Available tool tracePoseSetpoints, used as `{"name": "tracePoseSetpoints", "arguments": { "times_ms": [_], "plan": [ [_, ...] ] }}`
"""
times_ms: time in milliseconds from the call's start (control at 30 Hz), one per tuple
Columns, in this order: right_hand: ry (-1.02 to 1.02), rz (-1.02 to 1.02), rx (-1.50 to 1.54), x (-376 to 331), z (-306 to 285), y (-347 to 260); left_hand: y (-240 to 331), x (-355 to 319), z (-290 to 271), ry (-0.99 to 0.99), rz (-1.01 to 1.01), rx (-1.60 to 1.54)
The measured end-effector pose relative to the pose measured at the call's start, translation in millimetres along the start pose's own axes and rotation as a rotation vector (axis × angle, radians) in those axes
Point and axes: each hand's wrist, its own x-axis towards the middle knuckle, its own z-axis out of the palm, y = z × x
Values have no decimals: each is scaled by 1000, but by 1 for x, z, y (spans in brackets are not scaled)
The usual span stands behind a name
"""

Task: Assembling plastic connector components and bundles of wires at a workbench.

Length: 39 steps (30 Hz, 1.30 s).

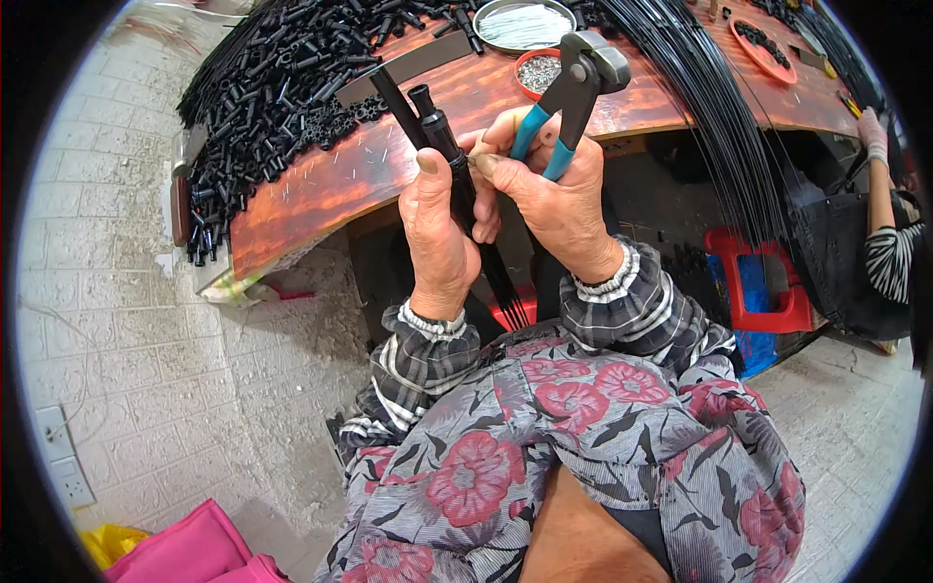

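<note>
In front of me, at the table's near edge, my left hand (pixel 437 238) is closed round a black umbrella frame (pixel 442 136). A tubular fitting with a ringed collar tops it, beside a second dark shaft, and thin black rods fan out below the fist. My right hand (pixel 564 199) has a pair of pliers (pixel 579 76) with blue-green handles tucked in its grip, the jaws pointing up and away from the frame. That hand's thumb and index finger pinch close against the collar. Whatever lies between those fingertips is too small to make out.
Black plastic fittings (pixel 282 117) heap the wooden table (pixel 301 209) at left. A flat blade (pixel 418 66), a tray of white strips (pixel 525 27) and a dish of metal bits (pixel 537 74) lie beyond. Black rods (pixel 709 107) overhang at right, near a red stool (pixel 768 316) and another person's gloved hand (pixel 872 134).
</note>
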Motion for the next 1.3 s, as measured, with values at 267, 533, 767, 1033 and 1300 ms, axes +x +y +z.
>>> {"name": "tracePoseSetpoints", "arguments": {
  "times_ms": [267, 533, 767, 1033, 1300],
  "plan": [
    [-40, 17, 85, 2, -3, 1, -2, 2, -3, -19, -13, -24],
    [41, -95, -143, -1, 2, -1, -2, -1, 0, -20, 20, 10],
    [-116, -780, -780, 12, -6, -10, 3, -4, 12, 252, 75, -114],
    [-398, 212, -187, 41, -18, -29, 3, 1, -1, -75, -46, -54],
    [-390, -221, -1399, 20, -55, -55, 14, 3, -11, -37, 9, -41]
  ]
}}
